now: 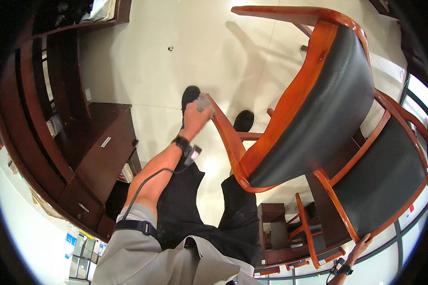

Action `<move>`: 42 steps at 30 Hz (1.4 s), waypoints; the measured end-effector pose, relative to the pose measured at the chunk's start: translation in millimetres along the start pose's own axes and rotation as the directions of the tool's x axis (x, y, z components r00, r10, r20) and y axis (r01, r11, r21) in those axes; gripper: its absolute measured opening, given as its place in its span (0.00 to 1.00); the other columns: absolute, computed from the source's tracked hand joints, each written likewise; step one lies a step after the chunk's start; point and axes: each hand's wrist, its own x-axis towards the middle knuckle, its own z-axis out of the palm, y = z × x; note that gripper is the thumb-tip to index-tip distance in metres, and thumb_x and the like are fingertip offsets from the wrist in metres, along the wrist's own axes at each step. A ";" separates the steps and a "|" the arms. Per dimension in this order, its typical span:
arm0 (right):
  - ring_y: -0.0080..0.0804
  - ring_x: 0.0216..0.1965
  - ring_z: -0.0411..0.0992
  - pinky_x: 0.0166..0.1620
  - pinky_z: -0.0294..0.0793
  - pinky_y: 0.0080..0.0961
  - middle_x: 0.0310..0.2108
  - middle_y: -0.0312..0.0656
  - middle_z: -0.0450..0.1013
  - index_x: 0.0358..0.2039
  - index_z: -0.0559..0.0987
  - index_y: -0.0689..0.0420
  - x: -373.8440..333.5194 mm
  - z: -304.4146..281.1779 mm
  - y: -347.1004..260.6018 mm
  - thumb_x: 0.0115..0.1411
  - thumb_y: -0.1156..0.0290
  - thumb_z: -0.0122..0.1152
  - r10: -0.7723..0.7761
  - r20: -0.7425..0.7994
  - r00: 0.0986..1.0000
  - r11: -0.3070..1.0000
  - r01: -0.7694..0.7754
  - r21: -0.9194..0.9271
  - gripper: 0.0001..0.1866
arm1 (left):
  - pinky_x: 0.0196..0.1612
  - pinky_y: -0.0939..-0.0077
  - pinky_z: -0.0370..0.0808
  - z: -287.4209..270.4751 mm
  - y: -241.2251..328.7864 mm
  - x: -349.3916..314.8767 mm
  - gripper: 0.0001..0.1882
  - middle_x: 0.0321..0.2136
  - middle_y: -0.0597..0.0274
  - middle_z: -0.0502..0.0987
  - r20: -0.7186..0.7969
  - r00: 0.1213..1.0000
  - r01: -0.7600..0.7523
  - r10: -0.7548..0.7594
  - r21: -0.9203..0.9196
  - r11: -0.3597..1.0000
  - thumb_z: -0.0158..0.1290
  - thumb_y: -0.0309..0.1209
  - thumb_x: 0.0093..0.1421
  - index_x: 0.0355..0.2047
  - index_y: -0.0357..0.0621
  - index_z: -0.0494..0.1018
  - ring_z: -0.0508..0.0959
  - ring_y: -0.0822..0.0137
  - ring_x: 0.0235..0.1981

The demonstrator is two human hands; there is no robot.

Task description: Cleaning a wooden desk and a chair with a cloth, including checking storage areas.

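Observation:
My left hand [196,118] is closed round a small grey cloth [204,104], blurred and partly hidden by the fingers. It presses the cloth to the end of the armrest [223,127] of a reddish-brown wooden chair with a black padded back [328,104]. At the lower right, my right hand [359,249] lies with its fingers stretched along the wooden edge of a second chair, which has a black pad [385,171]. Most of that hand's palm is out of sight.
On the left stands a dark brown desk [100,137] with drawers and shelves. More wooden chairs [305,228] and a dark cabinet [273,213] appear at the lower right. A small dark scrap [170,48] lies on the pale tiled floor [190,28]. My black shoes [244,120] are near the chair.

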 end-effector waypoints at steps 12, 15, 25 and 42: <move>0.45 0.57 0.64 0.61 0.59 0.33 0.57 0.56 0.65 0.62 0.63 0.68 3.6 -0.6 14.4 0.70 0.46 0.45 -0.006 -0.007 1.000 1.000 0.007 0.019 0.36 | 0.52 0.64 0.73 -12.0 103.4 -30.5 0.27 0.43 0.52 0.74 0.611 0.685 -0.572 0.397 0.113 0.812 0.63 0.40 0.48 0.48 0.40 0.76 0.73 0.52 0.48; 0.44 0.58 0.63 0.62 0.58 0.33 0.58 0.54 0.65 0.62 0.62 0.67 -20.5 15.2 -59.4 0.70 0.45 0.44 0.152 -0.011 0.988 0.976 -0.149 0.158 0.37 | 0.50 0.62 0.74 4.7 96.9 1.3 0.23 0.41 0.51 0.76 0.745 0.546 -0.649 0.384 0.085 0.756 0.63 0.38 0.48 0.45 0.41 0.78 0.75 0.51 0.45; 0.41 0.56 0.64 0.61 0.58 0.30 0.56 0.51 0.67 0.60 0.65 0.67 0.0 6.2 1.5 0.70 0.44 0.44 0.026 -0.021 0.999 1.000 -0.026 0.000 0.36 | 0.41 0.57 0.79 9.4 49.9 68.5 0.21 0.33 0.44 0.81 0.615 0.787 -0.455 0.050 0.524 0.721 0.55 0.45 0.47 0.35 0.42 0.80 0.81 0.45 0.36; 0.46 0.64 0.60 0.65 0.55 0.32 0.65 0.56 0.59 0.66 0.59 0.67 8.9 17.9 10.7 0.69 0.47 0.46 -0.007 -0.048 0.999 1.000 0.008 0.023 0.38 | 0.41 0.72 0.76 -36.2 44.0 -141.5 0.21 0.38 0.61 0.79 0.343 0.908 0.375 -0.241 -0.407 0.833 0.54 0.43 0.63 0.48 0.40 0.73 0.79 0.68 0.38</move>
